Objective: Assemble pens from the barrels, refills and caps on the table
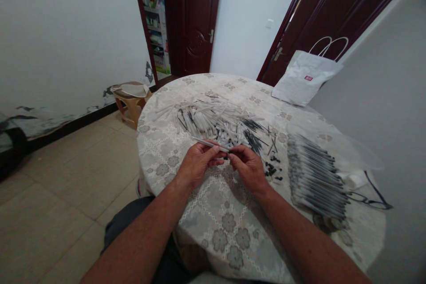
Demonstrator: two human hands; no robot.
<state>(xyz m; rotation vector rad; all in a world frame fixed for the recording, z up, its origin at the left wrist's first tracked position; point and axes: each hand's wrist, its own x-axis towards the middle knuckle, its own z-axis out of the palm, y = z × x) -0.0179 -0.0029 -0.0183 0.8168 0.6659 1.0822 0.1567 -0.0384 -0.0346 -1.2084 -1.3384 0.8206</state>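
A thin whitish pen barrel (202, 141) lies across the fingers of my left hand (196, 162), which is closed round it. At its right end, my right hand (249, 168) pinches with thumb and fingers. Something small and dark shows there, too small to make out. Just beyond my hands spreads a loose pile of whitish barrels (206, 117). Thin black refills (253, 125) lie to its right. Small black pieces, perhaps caps or plugs (272, 170), are scattered beside my right hand. Farther right, a neat stack of grey-white pens with dark tips (316, 177) lies in rows.
A patterned cloth covers the round table (229, 230). Eyeglasses (369, 199) lie by the right edge, near a small white object (354, 180). A white paper bag (302, 77) stands at the back right. A wooden stool (129, 108) is on the floor at left.
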